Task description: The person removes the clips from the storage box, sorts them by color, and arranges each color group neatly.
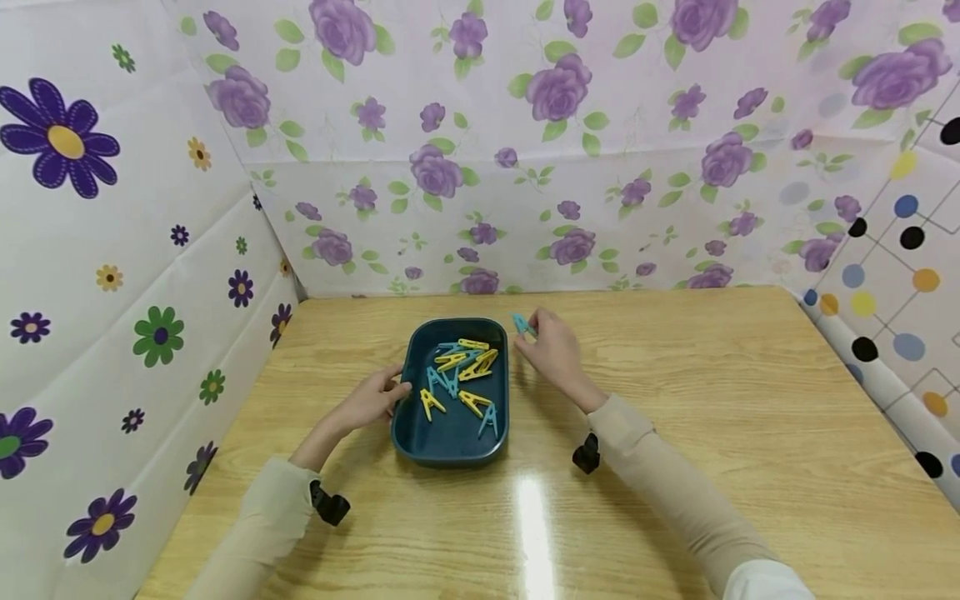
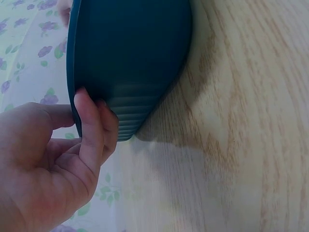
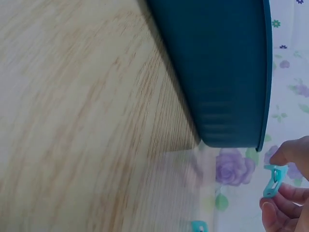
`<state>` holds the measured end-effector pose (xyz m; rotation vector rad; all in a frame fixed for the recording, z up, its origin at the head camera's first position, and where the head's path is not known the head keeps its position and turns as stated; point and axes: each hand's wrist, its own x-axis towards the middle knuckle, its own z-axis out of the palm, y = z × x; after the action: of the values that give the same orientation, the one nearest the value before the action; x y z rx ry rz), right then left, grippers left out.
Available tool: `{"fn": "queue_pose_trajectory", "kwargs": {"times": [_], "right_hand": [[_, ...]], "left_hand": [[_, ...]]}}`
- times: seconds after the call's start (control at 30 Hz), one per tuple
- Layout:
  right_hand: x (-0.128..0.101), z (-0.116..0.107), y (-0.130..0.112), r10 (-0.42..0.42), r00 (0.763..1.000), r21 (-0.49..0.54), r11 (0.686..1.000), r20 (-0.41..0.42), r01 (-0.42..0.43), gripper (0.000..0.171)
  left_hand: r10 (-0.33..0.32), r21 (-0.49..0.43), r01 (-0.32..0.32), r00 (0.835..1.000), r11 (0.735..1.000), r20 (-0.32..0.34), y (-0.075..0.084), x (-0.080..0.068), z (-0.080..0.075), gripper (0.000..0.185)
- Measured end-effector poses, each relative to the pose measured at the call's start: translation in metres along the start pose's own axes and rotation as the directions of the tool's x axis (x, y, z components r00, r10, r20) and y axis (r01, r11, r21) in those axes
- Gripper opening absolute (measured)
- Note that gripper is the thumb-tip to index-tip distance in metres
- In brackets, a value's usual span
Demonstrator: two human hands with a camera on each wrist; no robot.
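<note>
This looks like a makeshift recording booth, not a lived-in room. A pale wood-grain surface (image 1: 675, 467) is boxed in on three sides by sheets of patterned covering: purple roses (image 1: 525, 142) at 12 o'clock, big violet and green daisies (image 1: 90, 275) at 9 o'clock, coloured dots and lines (image 1: 900, 275) at 3 o'clock. The sheets show creases and meet at rough seams, like taped-up panels. Small black cameras (image 1: 330, 504) strapped at the person's wrists fit a data-collection set-up. On the surface stands only a dark teal tray (image 1: 450, 446) of pegs (image 1: 461, 367).
</note>
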<state>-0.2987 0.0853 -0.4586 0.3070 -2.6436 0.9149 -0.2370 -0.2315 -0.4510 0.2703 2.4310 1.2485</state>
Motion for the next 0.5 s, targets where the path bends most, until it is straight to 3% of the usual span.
{"fn": "queue_pose_trajectory", "kwargs": {"times": [0.17, 0.5], "right_hand": [[0.000, -0.003, 0.011, 0.045, 0.999, -0.038, 0.998, 0.025, -0.045, 0.023], [0.000, -0.010, 0.031, 0.106, 0.992, -0.090, 0.991, 0.065, -0.100, 0.030]], "left_hand": [[-0.040, -0.002, 0.040, 0.999, 0.999, -0.013, 0.001, 0.000, 0.002, 0.053], [-0.034, -0.005, 0.034, 0.999, 0.999, -0.008, 0.004, 0.000, 0.001, 0.055]]}}
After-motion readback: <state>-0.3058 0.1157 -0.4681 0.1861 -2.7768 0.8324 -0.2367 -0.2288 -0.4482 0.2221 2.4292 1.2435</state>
